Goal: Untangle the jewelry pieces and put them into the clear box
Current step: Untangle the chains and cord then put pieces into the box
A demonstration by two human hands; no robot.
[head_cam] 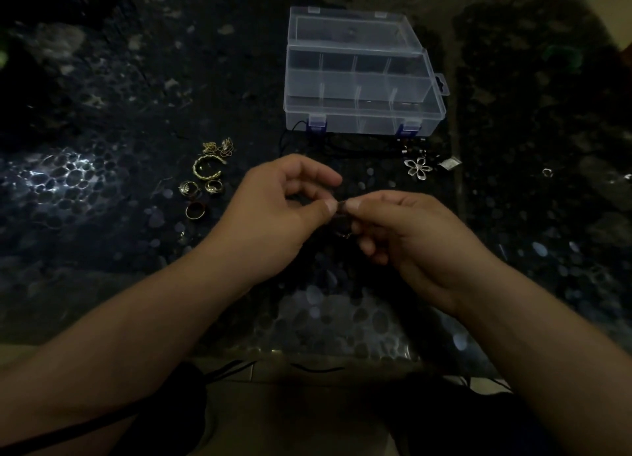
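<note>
Left hand and right hand meet thumb to thumb above the dark table, each pinching a small dark jewelry piece between thumb and forefinger; its form is too dim to tell. Beyond the hands stands the clear box, lid raised. Gold rings lie just left of the left hand; a silver flower pendant lies beyond the right hand.

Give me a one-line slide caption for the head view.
Both hands, left hand and right hand, pinch a small dark jewelry piece above the table, with the open clear box beyond.
</note>
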